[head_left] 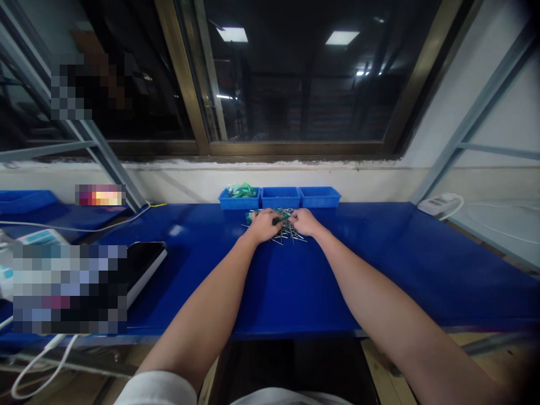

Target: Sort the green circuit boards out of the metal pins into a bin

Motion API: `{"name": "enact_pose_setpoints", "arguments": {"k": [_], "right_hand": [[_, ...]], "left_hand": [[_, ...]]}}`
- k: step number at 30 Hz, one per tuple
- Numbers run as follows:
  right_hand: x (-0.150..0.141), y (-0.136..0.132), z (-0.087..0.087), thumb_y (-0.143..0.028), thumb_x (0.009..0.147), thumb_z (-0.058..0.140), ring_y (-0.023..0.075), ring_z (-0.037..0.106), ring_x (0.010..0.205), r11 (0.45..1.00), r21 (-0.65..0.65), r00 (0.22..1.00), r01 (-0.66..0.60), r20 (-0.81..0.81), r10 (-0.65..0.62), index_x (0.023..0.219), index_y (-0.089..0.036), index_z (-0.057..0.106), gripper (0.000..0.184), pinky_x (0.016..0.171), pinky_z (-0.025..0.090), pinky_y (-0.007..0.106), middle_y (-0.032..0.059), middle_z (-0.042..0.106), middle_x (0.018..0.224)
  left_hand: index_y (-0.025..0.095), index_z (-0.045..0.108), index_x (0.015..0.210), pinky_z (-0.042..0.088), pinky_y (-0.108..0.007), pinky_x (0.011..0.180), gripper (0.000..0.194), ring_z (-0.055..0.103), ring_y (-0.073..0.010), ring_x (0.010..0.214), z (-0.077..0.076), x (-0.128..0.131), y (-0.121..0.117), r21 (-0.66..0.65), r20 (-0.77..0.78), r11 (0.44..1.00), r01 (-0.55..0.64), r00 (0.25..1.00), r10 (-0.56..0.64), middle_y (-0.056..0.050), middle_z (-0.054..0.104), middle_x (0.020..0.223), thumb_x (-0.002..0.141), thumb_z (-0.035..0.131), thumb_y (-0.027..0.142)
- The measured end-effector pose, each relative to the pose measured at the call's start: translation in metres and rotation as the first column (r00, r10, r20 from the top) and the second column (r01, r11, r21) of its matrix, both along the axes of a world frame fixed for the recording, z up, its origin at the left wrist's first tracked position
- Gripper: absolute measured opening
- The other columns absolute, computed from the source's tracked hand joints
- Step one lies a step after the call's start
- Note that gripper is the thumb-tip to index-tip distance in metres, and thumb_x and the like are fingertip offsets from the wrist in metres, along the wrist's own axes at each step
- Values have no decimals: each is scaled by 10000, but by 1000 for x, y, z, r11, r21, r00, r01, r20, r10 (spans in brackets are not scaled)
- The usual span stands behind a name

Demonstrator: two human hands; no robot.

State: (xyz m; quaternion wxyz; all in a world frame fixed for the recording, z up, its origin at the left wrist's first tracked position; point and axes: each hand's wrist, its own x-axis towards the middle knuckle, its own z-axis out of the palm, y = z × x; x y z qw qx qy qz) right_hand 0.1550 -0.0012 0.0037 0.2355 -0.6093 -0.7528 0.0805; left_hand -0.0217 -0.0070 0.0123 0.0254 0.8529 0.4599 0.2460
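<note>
A loose pile of thin metal rods (290, 232) lies on the blue table, with some green pieces among them. At the pile's left side is my left hand (265, 225), its fingers curled round something dark that I cannot make out. My right hand (305, 222) reaches in from the other side, fingertips pinched together at the rods; what they hold is too small to name. Just behind the pile stand three blue bins: the left bin (239, 203) has green pieces in clear plastic, the middle bin (280, 201) shows a few tiny items, and the right bin (319, 201) stands beside it.
The blue table (295, 292) runs up to a wall below a dark window (304, 84). At left lie a phone-like device (147, 256) and white cables, partly blurred out. A white power strip (441, 203) sits at the right edge near a grey metal frame (476, 112).
</note>
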Motion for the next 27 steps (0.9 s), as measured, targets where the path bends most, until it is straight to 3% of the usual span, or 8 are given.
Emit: {"name": "enact_pose_setpoints", "arguments": {"k": [4,7,10,14,22,27], "right_hand": [[-3,-1,-1,-251,820,493,211,548,855,995,88,999,50,11,-51,734,-158,634,189,741,358,282,118,645,877],[-3,-4,2,-242,844,457,207,556,845,987,157,997,45,-71,-34,819,-168,619,180,730,360,286,104,648,865],[-5,-8,7,-242,840,464,182,573,774,978,205,982,-33,-173,70,848,-182,611,159,695,369,272,68,656,818],[-8,-11,9,-253,805,496,161,568,687,960,233,932,-156,-287,221,799,-178,612,138,655,390,270,41,646,743],[-9,-9,7,-254,647,615,144,564,664,954,210,690,-215,-658,301,776,-160,617,160,676,439,290,23,628,702],[-7,-13,13,-342,618,648,125,531,571,965,131,569,-229,-786,242,683,-170,636,184,591,416,265,2,620,615]], "left_hand": [[229,620,1024,344,-418,870,290,514,-257,1057,2,0,-3,10,3,1000,-17,1000,17,-65,611,1096,783,512,349],[233,560,1123,331,-411,874,341,502,-256,1078,4,0,-4,43,32,998,-37,999,36,-69,603,1117,810,493,351],[236,534,1144,317,-392,875,325,505,-236,1077,5,1,-5,84,71,996,-31,997,25,-62,603,1128,843,465,337],[233,598,988,304,-369,859,222,539,-208,1009,7,1,-4,111,70,994,10,997,-18,-41,646,1021,872,432,325],[221,619,907,293,-366,827,265,558,-200,943,7,1,-2,133,39,991,-26,999,21,-43,661,928,901,370,311],[217,625,881,297,-367,831,274,557,-199,929,10,3,-6,88,28,996,0,1000,-2,-45,661,899,899,365,302]]}}
